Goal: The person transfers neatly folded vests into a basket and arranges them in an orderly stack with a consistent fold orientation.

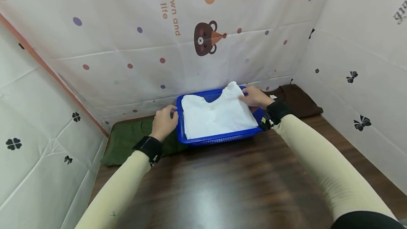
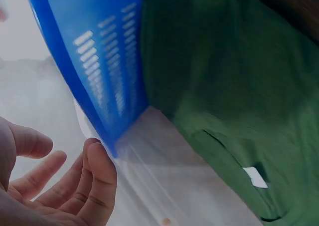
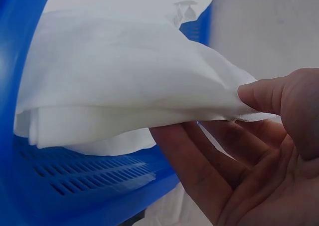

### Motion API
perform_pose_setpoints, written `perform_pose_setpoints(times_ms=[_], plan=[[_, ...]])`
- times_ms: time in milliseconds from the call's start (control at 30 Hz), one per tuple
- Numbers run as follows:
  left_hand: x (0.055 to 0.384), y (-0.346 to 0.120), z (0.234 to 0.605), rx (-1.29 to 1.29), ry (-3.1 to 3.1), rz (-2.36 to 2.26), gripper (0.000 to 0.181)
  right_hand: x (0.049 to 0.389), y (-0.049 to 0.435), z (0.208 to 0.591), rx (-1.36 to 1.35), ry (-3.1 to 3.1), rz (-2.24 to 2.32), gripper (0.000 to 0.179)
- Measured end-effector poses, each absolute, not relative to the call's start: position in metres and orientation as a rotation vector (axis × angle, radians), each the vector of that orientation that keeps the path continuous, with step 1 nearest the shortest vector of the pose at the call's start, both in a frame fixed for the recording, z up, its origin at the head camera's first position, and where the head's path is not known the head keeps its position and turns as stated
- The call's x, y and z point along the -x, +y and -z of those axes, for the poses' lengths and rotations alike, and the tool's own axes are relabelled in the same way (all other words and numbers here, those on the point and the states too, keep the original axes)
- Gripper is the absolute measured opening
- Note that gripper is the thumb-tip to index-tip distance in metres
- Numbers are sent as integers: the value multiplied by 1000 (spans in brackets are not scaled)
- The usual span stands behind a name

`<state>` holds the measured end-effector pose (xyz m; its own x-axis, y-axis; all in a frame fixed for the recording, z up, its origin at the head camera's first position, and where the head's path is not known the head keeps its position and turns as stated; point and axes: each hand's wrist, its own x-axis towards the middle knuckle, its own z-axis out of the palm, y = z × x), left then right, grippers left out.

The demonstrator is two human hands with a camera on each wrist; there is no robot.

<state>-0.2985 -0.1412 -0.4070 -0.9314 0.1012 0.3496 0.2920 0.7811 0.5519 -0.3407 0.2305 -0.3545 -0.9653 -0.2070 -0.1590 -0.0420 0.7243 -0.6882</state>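
Observation:
A folded white shirt (image 1: 216, 117) with a curved neckline edge lies in a blue plastic basket (image 1: 219, 138). Its right upper corner rises above the far rim. My right hand (image 1: 255, 97) pinches the shirt's right edge; in the right wrist view the thumb is on top and the fingers (image 3: 199, 171) are underneath. Several layers of the folded shirt (image 3: 109, 86) show there above the slotted basket floor (image 3: 89, 173). Beside the basket's left end is my left hand (image 1: 163, 123), its fingers loosely bent with nothing between them. Whether its fingertips touch the rim, I cannot tell.
A folded green garment (image 1: 124, 140) lies left of the basket, partly behind my left hand. To the right lies a folded brown garment (image 1: 299, 100) near the wall. The dark wooden table (image 1: 206, 183) meets printed white sheets at the back and sides.

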Motion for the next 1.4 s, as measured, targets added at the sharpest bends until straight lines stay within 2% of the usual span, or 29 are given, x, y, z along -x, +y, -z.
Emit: perform_pose_setpoints(times_ms=[533, 900, 1233, 1400], plan=[[292, -181, 426, 214, -2737, 951, 30, 352, 238, 373, 141, 2736, 1006, 35], [289, -195, 433, 191, -2760, 936, 31, 353, 235, 373, 19, 2692, 981, 54], [287, -202, 440, 182, -2756, 912, 30, 356, 236, 382, -37, 2685, 936, 56], [286, -204, 442, 169, -2756, 905, 31, 353, 235, 379, 34, 2722, 897, 59]])
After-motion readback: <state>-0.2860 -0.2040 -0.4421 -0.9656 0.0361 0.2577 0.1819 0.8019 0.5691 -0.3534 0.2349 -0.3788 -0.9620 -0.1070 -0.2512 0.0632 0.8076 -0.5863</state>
